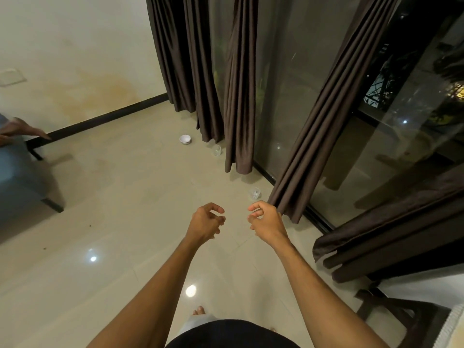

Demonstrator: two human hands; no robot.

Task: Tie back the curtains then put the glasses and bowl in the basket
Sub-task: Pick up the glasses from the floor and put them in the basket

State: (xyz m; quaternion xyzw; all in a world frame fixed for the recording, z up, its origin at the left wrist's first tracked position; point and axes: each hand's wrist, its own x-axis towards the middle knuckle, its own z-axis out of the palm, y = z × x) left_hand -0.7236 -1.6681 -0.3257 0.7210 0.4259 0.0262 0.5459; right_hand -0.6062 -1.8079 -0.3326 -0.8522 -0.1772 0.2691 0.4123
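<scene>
A second person's hand (21, 131) is cut off at 9 o'clock. Two clear glasses are faint on the floor (125, 197): the far glass (217, 150) at 12 o'clock and the near glass (254, 193) above my right hand (267, 219). The bowl (185, 139) sits at 11 o'clock. My left hand (206, 219) and right hand reach forward, loosely curled and empty. I cannot tell whether the right touches the curtain (326, 121).

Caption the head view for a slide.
Empty left hand and right hand hover near dark curtains; a white bowl and two glasses wait on the floor.

Floor (125, 222) bears 1 bowl (185, 139), 2 glasses (217, 149) (254, 193).
</scene>
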